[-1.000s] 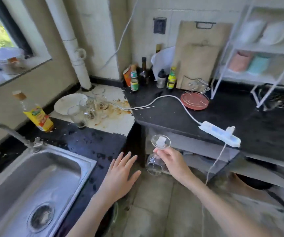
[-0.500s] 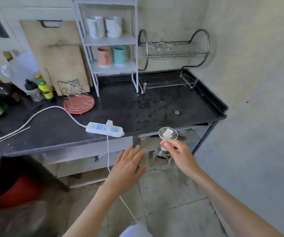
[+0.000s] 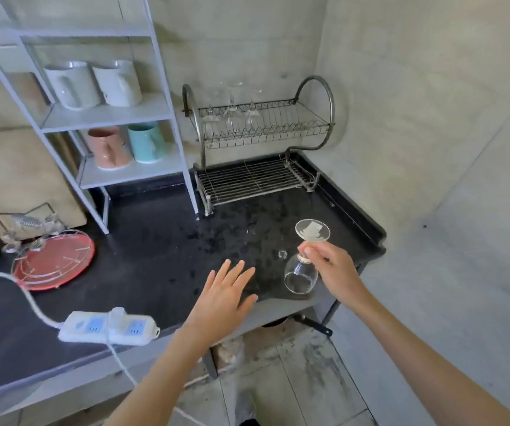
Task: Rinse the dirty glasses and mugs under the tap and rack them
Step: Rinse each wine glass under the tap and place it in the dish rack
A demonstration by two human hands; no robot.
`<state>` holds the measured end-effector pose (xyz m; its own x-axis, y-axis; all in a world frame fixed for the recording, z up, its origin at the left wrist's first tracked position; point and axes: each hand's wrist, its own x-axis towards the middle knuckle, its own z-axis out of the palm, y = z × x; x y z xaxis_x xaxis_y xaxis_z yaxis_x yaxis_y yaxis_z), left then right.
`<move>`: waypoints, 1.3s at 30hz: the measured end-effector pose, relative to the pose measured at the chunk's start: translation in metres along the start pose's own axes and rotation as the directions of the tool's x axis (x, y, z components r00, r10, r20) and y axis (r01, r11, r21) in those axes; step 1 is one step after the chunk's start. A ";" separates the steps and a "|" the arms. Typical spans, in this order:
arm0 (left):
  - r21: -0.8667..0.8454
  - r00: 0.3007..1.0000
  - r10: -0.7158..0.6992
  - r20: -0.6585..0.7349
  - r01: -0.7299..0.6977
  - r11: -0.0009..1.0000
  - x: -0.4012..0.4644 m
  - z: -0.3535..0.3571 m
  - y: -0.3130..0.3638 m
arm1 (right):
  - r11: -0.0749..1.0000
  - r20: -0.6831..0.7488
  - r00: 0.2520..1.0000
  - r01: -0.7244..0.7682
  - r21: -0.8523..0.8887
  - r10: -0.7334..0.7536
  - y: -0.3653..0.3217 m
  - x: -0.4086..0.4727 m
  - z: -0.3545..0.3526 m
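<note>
My right hand pinches the stem of a wine glass, held upside down at centre right of the frame, over the black counter. My left hand hovers flat, fingers spread, holding nothing. The dish rack stands upper centre with stemmed glasses in its top tier.
</note>
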<state>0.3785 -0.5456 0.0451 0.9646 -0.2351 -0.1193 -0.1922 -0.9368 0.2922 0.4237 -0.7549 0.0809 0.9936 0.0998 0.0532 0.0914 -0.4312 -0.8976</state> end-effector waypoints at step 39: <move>0.176 0.896 -0.306 -0.320 0.374 0.910 0.333 -0.107 -0.053 | 0.923 0.277 0.916 0.344 -0.173 -0.289 -0.017 0.542 -0.005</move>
<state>0.7289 -0.5464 0.0914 0.9814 0.1592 0.1074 0.1541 -0.9866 0.0539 0.9610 -0.6979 0.1270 0.8655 0.4646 0.1870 0.4372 -0.5187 -0.7347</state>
